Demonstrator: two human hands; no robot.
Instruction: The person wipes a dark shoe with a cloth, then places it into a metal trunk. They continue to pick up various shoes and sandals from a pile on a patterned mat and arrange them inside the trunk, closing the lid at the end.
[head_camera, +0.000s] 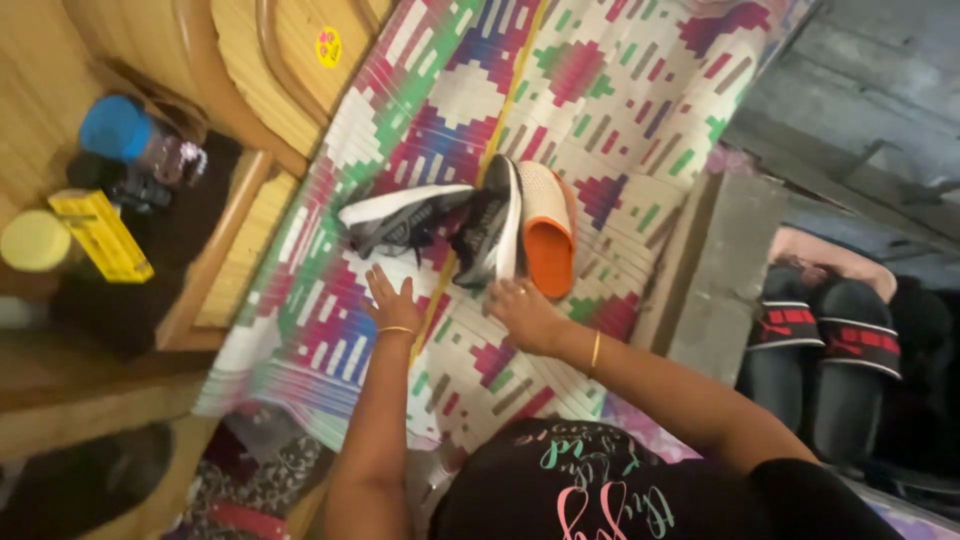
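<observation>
Your left hand (392, 300) lies spread flat on the patterned mat (620, 90), your right hand (518, 312) fingertips the upright grey sneaker (490, 225), steadying it mid-mat.

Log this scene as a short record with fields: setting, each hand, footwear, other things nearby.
setting: patterned woven mat on the floor, seen from above
left hand: left hand flat on the mat, fingers spread, just below the grey sneaker
right hand: right hand on the mat at the heel end of the dark sneaker
footwear: two sneakers, orange and white clog beside them
nearby: black slides with red stripes, yellow box, blue cap
</observation>
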